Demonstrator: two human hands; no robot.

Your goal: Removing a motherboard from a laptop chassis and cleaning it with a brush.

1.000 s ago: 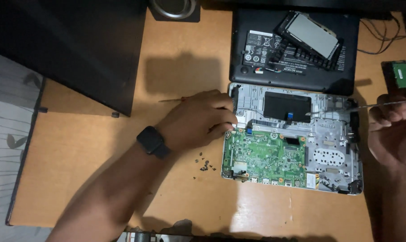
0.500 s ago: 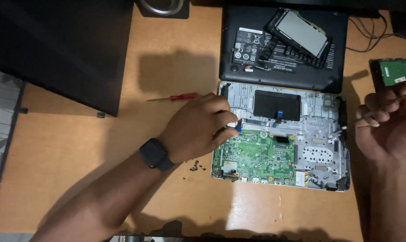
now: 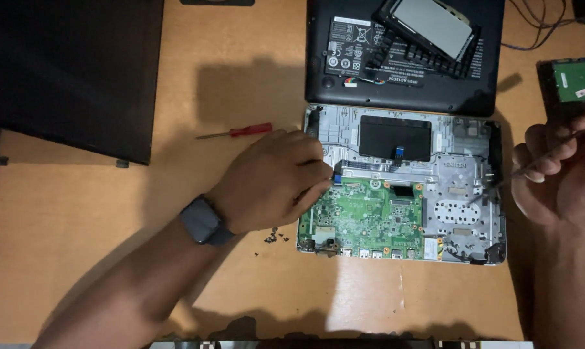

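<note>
- Opened laptop base (image 3: pixel 402 187) lay flat on the wooden desk (image 3: pixel 111 213), long axis left-right, green motherboard (image 3: pixel 363 216) in its near-left part.
- Left hand (image 3: pixel 266 181) was pinched together at the board's upper-left edge, by a small blue connector (image 3: pixel 337 174).
- Right hand (image 3: pixel 557 174) was closed on a thin tool (image 3: pixel 531 163), tip toward the chassis.
- Board looked light, rigid, fragile: better held by its edges.
- Red screwdriver (image 3: pixel 237 132) and loose screws (image 3: pixel 271 236) lay nearby.
</note>
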